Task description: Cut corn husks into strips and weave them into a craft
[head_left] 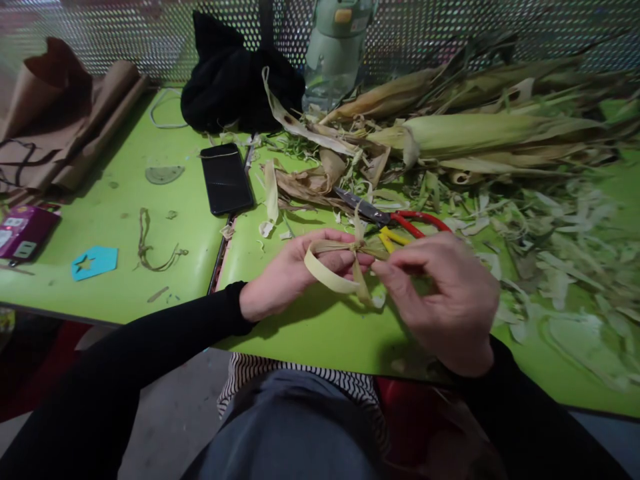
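A pale corn-husk strip [327, 273], bent into a loop and tied at its middle like a bow, is held over the green table [320, 327] between both hands. My left hand [290, 272] pinches the loop side of it. My right hand [445, 300] is closed on the knot and the other end. Just behind the hands lie red-and-yellow-handled scissors [400, 221], touched by neither hand.
A black phone [226, 177] lies left of centre. Corn ears [465, 133] and loose husk scraps cover the right side. At the back stand a black cloth bag [230, 80] and a green bottle [335, 47]. Brown paper [55, 120], a purple box [23, 230] and a blue star stencil [94, 261] lie left.
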A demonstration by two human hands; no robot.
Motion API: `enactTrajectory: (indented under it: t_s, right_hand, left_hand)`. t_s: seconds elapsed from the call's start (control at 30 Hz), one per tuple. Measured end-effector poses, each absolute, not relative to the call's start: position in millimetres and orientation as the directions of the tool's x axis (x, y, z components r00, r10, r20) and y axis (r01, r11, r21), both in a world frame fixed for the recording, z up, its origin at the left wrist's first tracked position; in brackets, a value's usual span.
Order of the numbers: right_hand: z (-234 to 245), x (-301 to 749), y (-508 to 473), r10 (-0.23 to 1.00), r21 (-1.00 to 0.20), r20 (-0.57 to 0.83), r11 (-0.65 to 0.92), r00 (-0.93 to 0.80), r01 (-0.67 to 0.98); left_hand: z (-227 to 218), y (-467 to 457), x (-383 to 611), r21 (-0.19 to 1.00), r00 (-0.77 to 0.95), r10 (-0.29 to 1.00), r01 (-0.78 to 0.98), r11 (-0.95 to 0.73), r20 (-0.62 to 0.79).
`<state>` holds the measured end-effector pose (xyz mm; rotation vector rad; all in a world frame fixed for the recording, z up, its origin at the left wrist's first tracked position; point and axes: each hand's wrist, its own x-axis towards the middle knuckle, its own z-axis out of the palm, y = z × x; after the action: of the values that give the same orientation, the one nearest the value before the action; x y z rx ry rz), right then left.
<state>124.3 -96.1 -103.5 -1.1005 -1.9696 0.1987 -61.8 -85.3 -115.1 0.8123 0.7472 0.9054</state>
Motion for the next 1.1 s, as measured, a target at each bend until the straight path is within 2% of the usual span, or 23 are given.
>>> enactTrajectory:
  t_s: [0.13, 0.27, 0.4, 0.63, 0.77, 0.93, 1.0, 1.1]
  right_hand:
    - [-107, 120, -101, 0.792, -0.487, 0.485, 0.597, -0.37, 0.638]
    - [-100, 117, -103, 0.826, -0.588, 0.409, 0.563, -0.387, 0.581]
    - [-93, 117, -106, 0.804, -0.646, 0.4, 0.588, -0.441, 0.486]
    - [-90, 120, -108, 0.764, -0.619, 0.406, 0.634, -0.502, 0.464]
    - [-91, 121, -108, 0.741, -0.614, 0.39, 0.651, -0.546, 0.446]
    - [-95, 119, -107, 0.718, -0.593, 0.399, 0.676, -0.57, 0.436]
    - [-96, 120, -106, 0.717, -0.572, 0.445, 0.689, -0.537, 0.445]
    - [-97, 122, -105, 0.725, -0.499, 0.564, 0.681, -0.396, 0.537]
  left_hand:
    - [-111, -87, -62, 0.887, 0.348, 0.922, -0.355, 0.295, -0.167]
    - [-111, -90, -63, 0.958, 0.357, 0.929, -0.224, 0.182, -0.093]
    - [-114, -91, -64, 0.99, 0.392, 0.92, -0.129, 0.064, -0.009]
    - [-114, -91, -65, 0.992, 0.356, 0.926, -0.036, -0.12, 0.125]
    - [-114, -95, -66, 0.992, 0.37, 0.921, -0.059, -0.11, 0.124]
    - [-116, -91, -66, 0.988, 0.376, 0.924, -0.152, -0.005, 0.062]
    - [-116, -87, -66, 0.986, 0.394, 0.917, -0.166, 0.011, 0.056]
    - [-117, -83, -66, 0.992, 0.478, 0.878, -0.119, 0.031, 0.03]
